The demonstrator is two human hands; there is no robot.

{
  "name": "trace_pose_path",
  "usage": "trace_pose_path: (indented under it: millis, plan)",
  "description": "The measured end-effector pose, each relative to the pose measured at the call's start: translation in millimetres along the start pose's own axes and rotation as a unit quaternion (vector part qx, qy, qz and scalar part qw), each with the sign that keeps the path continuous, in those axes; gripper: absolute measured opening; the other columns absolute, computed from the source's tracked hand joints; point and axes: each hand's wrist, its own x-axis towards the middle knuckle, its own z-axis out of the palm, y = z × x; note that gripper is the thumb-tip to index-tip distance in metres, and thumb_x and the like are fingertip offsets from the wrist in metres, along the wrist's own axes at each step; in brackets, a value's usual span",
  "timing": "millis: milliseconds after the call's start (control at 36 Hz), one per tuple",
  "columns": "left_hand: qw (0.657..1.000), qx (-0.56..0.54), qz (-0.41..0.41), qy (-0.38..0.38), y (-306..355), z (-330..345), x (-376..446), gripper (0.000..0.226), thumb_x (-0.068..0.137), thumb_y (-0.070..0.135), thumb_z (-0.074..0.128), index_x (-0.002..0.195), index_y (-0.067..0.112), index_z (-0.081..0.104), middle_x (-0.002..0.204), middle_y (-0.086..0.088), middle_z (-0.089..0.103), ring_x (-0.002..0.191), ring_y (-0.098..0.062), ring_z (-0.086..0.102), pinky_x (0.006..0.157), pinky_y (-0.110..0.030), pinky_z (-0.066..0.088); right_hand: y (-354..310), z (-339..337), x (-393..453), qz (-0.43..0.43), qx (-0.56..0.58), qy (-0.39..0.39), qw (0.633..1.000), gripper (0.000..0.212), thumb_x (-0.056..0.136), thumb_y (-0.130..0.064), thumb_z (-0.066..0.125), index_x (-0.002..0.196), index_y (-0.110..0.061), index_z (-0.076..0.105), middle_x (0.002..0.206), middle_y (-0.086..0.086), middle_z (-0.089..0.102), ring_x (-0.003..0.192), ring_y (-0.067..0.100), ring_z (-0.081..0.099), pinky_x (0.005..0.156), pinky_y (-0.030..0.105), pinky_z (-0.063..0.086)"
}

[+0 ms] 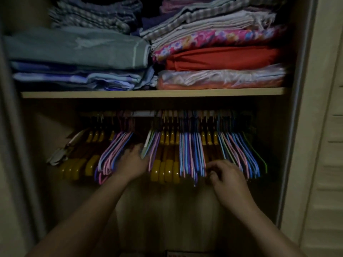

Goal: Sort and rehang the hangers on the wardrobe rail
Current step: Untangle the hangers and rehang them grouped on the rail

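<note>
Rail: the pale metal wardrobe rail (143, 113) runs under the light wooden shelf (152, 93), crowded with hangers except for a bare stretch near the middle.
Hangers: thick amber plastic hangers (165, 170) hang in clumps, interleaved with thin pink, blue and purple wire hangers (193, 156); a second thin bunch (113, 154) hangs further left, so the kinds are still mixed.
Left hand: the left hand (132, 160) reaches into the gap between the left thin bunch and a few pale thin hangers (148, 145); its fingers (138, 148) touch these, but the dim view hides whether they grip.
Right hand: the right hand (225, 175) sits at the lower ends of the hangers on the right, fingers (213, 166) curled, seemingly pinching a thin one.
Shelf: folded fabrics (222, 58) are stacked above.
Risk: thin hangers likely snag on neighbours; pulling one free could drag others off the rail, and poor light may cause mis-sorting.
</note>
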Motion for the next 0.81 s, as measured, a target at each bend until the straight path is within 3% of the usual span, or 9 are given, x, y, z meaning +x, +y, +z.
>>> trace_pose_path:
  millis: [56,167,250,333,389,500,583,722,806]
  plan:
    - [0.998,-0.057,0.006,-0.029,3,1,8,0.059,0.098,0.044,0.051,0.152,0.028,0.033,0.143,-0.011,0.052,0.123,-0.031,0.056,0.1,-0.035,0.046,-6,4,8,-0.006,0.008,-0.006,1.0,0.029,0.096,-0.019,0.056,0.122,-0.031,0.061,0.111,-0.021,0.051,0.11,0.001,0.049,0.096,0.026,0.046]
    - [0.989,-0.144,-0.017,-0.016,16,7,20,0.059,0.099,0.056,0.043,0.152,0.031,0.033,0.144,-0.004,0.052,0.126,-0.027,0.053,0.089,-0.027,0.035,-10,9,17,-0.019,0.002,0.007,1.0,0.029,0.097,-0.019,0.055,0.122,-0.033,0.06,0.107,-0.024,0.049,0.106,-0.004,0.045,0.082,0.013,0.037]
    - [0.992,-0.125,-0.01,-0.033,26,11,28,0.065,0.096,0.054,0.051,0.153,0.031,0.03,0.149,-0.007,0.045,0.129,-0.029,0.05,0.099,-0.032,0.041,-10,10,23,-0.018,-0.004,0.013,1.0,0.029,0.097,-0.02,0.055,0.121,-0.035,0.06,0.106,-0.026,0.046,0.106,-0.004,0.044,0.085,0.015,0.037]
    - [0.998,-0.016,-0.008,-0.057,33,19,29,0.074,0.094,0.053,0.056,0.156,0.034,0.02,0.159,-0.012,0.018,0.141,-0.04,0.031,0.116,-0.045,0.032,-7,7,25,-0.001,-0.023,0.013,1.0,0.028,0.097,-0.021,0.055,0.121,-0.034,0.059,0.108,-0.024,0.046,0.109,-0.001,0.043,0.092,0.02,0.037]
    - [0.998,0.022,0.002,-0.054,34,23,28,0.072,0.095,0.047,0.056,0.156,0.035,0.019,0.16,-0.009,0.011,0.142,-0.041,0.027,0.116,-0.047,0.031,-1,0,27,0.032,-0.054,0.024,0.998,0.031,0.095,-0.023,0.057,0.125,-0.032,0.058,0.117,-0.016,0.05,0.117,0.006,0.042,0.095,0.024,0.036]
    - [0.999,0.026,0.015,-0.04,33,25,31,0.064,0.095,0.032,0.056,0.152,0.035,0.027,0.155,-0.009,0.019,0.136,-0.039,0.037,0.111,-0.046,0.036,26,-23,43,0.15,-0.166,0.075,0.972,0.049,0.094,-0.037,0.056,0.14,-0.023,0.046,0.144,0.007,0.044,0.134,0.029,0.035,0.108,0.045,0.038]
    - [0.999,0.037,0.018,-0.028,30,25,33,0.064,0.093,0.028,0.057,0.151,0.033,0.03,0.155,-0.008,0.019,0.133,-0.039,0.04,0.106,-0.045,0.04,49,-35,64,0.26,-0.138,0.05,0.954,0.062,0.097,-0.047,0.049,0.149,-0.017,0.034,0.152,0.017,0.033,0.137,0.04,0.032,0.108,0.052,0.035]
    - [0.999,0.027,0.013,-0.029,28,24,35,0.065,0.09,0.015,0.054,0.151,0.027,0.033,0.152,-0.011,0.026,0.128,-0.039,0.047,0.103,-0.043,0.046,81,-28,83,0.336,0.026,0.032,0.941,0.071,0.091,-0.057,0.058,0.146,-0.016,0.037,0.134,0.015,0.054,0.114,0.034,0.057,0.085,0.04,0.051]
    - [1.0,0.005,0.011,-0.026,24,26,33,0.066,0.089,0.014,0.054,0.151,0.025,0.036,0.147,-0.015,0.031,0.124,-0.04,0.05,0.102,-0.041,0.046,90,-21,80,0.34,0.068,0.039,0.937,0.066,0.082,-0.054,0.071,0.134,-0.019,0.049,0.114,0.005,0.062,0.092,0.022,0.059,0.073,0.032,0.049]
